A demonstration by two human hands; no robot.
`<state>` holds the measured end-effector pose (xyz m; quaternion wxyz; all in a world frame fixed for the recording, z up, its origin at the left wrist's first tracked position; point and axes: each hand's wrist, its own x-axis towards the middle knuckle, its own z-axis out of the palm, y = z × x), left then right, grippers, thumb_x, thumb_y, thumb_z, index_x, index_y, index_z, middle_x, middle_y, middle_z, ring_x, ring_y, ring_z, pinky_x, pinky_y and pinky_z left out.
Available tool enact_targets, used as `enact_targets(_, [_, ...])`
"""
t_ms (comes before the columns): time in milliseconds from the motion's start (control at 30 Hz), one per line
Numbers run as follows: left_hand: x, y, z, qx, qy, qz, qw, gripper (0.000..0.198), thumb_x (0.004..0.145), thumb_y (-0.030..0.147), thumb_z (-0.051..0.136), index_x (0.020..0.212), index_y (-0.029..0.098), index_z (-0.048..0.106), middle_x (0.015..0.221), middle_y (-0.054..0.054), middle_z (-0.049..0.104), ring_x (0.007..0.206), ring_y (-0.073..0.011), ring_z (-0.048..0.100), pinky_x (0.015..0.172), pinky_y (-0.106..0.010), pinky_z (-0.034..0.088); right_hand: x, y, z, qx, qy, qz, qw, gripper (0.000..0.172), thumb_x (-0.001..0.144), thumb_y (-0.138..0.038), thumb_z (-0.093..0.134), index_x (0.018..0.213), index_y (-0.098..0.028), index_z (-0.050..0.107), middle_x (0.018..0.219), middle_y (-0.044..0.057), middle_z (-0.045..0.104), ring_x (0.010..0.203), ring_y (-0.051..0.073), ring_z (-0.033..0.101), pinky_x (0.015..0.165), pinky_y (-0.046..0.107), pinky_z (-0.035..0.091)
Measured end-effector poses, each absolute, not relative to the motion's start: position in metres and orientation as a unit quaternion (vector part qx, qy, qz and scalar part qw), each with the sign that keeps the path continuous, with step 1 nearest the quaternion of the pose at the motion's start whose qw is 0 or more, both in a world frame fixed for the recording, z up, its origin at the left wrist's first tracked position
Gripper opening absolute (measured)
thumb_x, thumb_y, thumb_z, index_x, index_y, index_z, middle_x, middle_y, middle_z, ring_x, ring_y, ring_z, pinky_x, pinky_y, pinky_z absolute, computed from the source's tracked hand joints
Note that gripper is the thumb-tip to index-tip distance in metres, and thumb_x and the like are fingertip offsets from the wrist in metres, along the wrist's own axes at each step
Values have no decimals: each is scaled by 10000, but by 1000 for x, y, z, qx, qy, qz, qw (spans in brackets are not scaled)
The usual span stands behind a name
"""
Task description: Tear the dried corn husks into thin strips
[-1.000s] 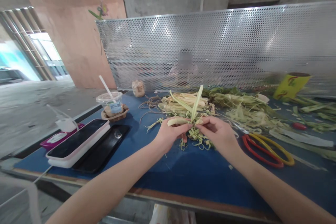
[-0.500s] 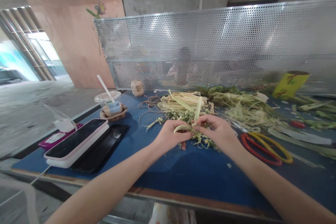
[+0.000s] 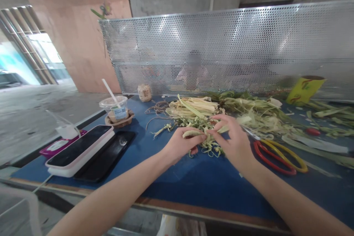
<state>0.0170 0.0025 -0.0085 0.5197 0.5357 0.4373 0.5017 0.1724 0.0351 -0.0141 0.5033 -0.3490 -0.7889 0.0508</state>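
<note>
My left hand (image 3: 184,143) is closed in a pinch on a pale green strip (image 3: 193,133) that looks like corn husk, curling over its fingers. Opposite it, my right hand (image 3: 235,138) pinches the same piece with thumb and fingertip, its other fingers raised. The strip's far end (image 3: 223,129) lies folded across toward the right fingers. Below and behind the hands lies a heap of small knotted green husk pieces (image 3: 190,122). Just beyond it rests a bundle of long pale yellow strips (image 3: 190,107). Where the fingertips meet, details are too small to make out.
Scissors (image 3: 280,155) with red and yellow handles lie at right, near loose husks (image 3: 265,118). A yellow tube (image 3: 305,90) stands behind. At left are a lidded cup (image 3: 117,110), a phone (image 3: 81,145) and a black tray (image 3: 106,158). A perforated metal screen (image 3: 221,51) closes the back.
My right hand has shifted slightly right and turned, with its fingers lifted. The strip end that stood upright is now bent down to the right. My left hand has barely moved.
</note>
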Motion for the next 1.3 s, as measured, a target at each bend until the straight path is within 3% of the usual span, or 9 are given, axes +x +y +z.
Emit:
enact_targets(233, [17, 7, -9, 475, 433, 536, 547, 87, 587, 178, 622, 543, 119, 576, 521, 40, 454, 402, -26, 318, 361, -184, 251, 178, 32, -10, -226, -870, -29, 438, 569, 820, -207, 458, 1312, -191, 174, 867, 58, 589, 910, 217, 550, 867, 401, 367])
enact_targets(367, [14, 9, -10, 467, 437, 533, 553, 80, 587, 175, 615, 555, 123, 562, 475, 53, 407, 400, -32, 322, 359, -179, 236, 181, 36, -10, -191, -888, -55, 415, 618, 824, -148, 442, 1337, -258, 115, 865, 29, 607, 845, 195, 570, 872, 432, 352])
enact_targets(567, [11, 8, -13, 532, 419, 498, 542, 84, 588, 186, 619, 615, 107, 609, 476, 45, 450, 373, -28, 341, 371, -190, 253, 177, 34, -12, -189, -854, 18, 485, 834, 801, -211, 511, 1356, -227, -111, 879, 66, 643, 793, 222, 603, 858, 460, 391])
enact_targets(633, [12, 7, -12, 540, 411, 491, 546, 92, 580, 188, 632, 608, 103, 608, 465, 44, 466, 364, -25, 346, 376, -189, 255, 174, 29, -9, -203, -840, 35, 502, 809, 795, -247, 523, 1365, -231, -50, 995, 112, 610, 744, 219, 614, 838, 448, 422])
enact_targets(700, [13, 5, -10, 531, 408, 488, 560, 125, 583, 214, 653, 615, 102, 607, 443, 50, 457, 362, -25, 350, 385, -189, 259, 172, 25, -4, -215, -833, 47, 507, 692, 791, -271, 529, 1354, -254, 127, 1068, 128, 574, 683, 206, 619, 828, 445, 442])
enact_targets(800, [15, 3, -7, 507, 388, 492, 591, 162, 566, 231, 688, 584, 107, 585, 432, 61, 415, 381, -30, 348, 397, -196, 253, 172, 25, -1, -221, -832, 73, 503, 541, 795, -281, 522, 1289, -273, 298, 1016, 101, 592, 644, 192, 616, 808, 461, 463])
enact_targets(1000, [14, 0, -3, 526, 340, 472, 620, 243, 624, 260, 680, 782, 81, 640, 663, -23, 543, 483, -32, 383, 455, -208, 260, 176, 33, -8, -218, -836, 107, 492, 352, 785, -228, 532, 1128, -253, 457, 730, 15, 607, 701, 175, 607, 828, 448, 465])
enact_targets(1167, [14, 3, -8, 535, 375, 489, 578, 319, 689, 392, 605, 621, 80, 597, 485, 41, 409, 420, -26, 327, 440, -211, 228, 177, 29, -7, -226, -837, 97, 489, 164, 745, -240, 581, 904, -235, 538, 722, 13, 603, 735, 168, 597, 797, 381, 481])
enact_targets(1300, [13, 6, -12, 555, 378, 501, 546, 304, 689, 387, 605, 621, 93, 575, 455, 66, 361, 410, -22, 304, 444, -206, 222, 174, 26, -5, -272, -803, 114, 517, 197, 762, -217, 550, 956, -222, 521, 698, 13, 606, 720, 164, 602, 731, 326, 490])
